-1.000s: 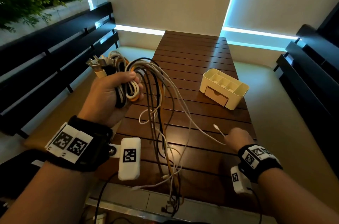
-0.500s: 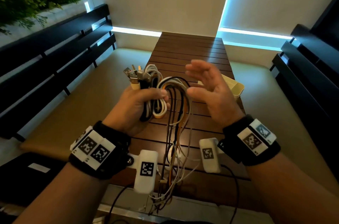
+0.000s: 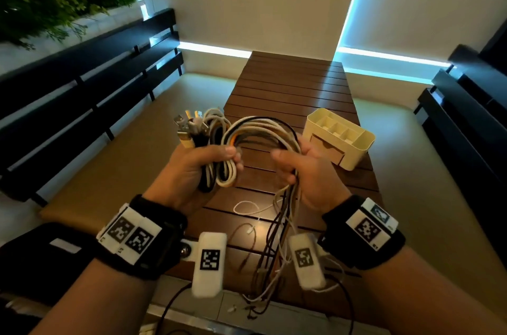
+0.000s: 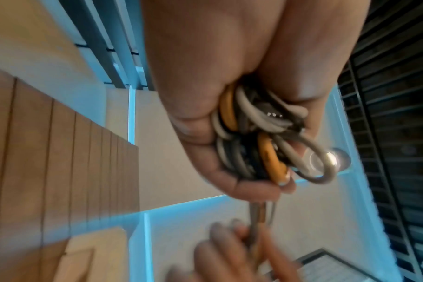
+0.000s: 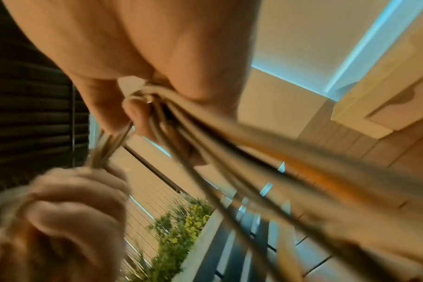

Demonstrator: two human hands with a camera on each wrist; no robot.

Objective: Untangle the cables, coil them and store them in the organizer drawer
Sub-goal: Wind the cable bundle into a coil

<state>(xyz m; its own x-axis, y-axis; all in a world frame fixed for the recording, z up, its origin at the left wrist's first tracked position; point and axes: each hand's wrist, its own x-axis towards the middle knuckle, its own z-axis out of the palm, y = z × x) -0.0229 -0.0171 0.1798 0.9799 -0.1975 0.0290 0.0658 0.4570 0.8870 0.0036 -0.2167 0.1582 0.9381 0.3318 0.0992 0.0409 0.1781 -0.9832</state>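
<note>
**Coiling under way, nothing stored yet**

The cables (image 3: 260, 131) are gathered as one mixed bunch of white, black, grey and orange strands, held in the air above the near end of the wooden table (image 3: 290, 82). They arch from one fist to the other. The left hand (image 3: 192, 170) is curled tight round several folded loops, with the plug ends (image 3: 189, 123) sticking up together past its knuckles; the left wrist view shows the same loops packed in the palm, an orange strand among them. The right hand (image 3: 304, 170) is closed round the other side of the arch, and below it the free lengths (image 3: 274, 247) hang down to the table edge, loose and crossing one another (a few thin white ends lie on the slats).

By the look of it, the work is somewhere in its middle. The plug ends seem lined up and a first few turns are taken, but the whole lot appears to be wound as a single bundle, and whether the strands are truly separated cannot be told. The hanging tails are still to be wound in.

The cream organizer (image 3: 340, 137) stands on the table just beyond the right hand, its top compartments holding no cable. Its drawer (image 3: 326, 149) looks closed, so opening it and stowing the coil are both left to do.
</note>
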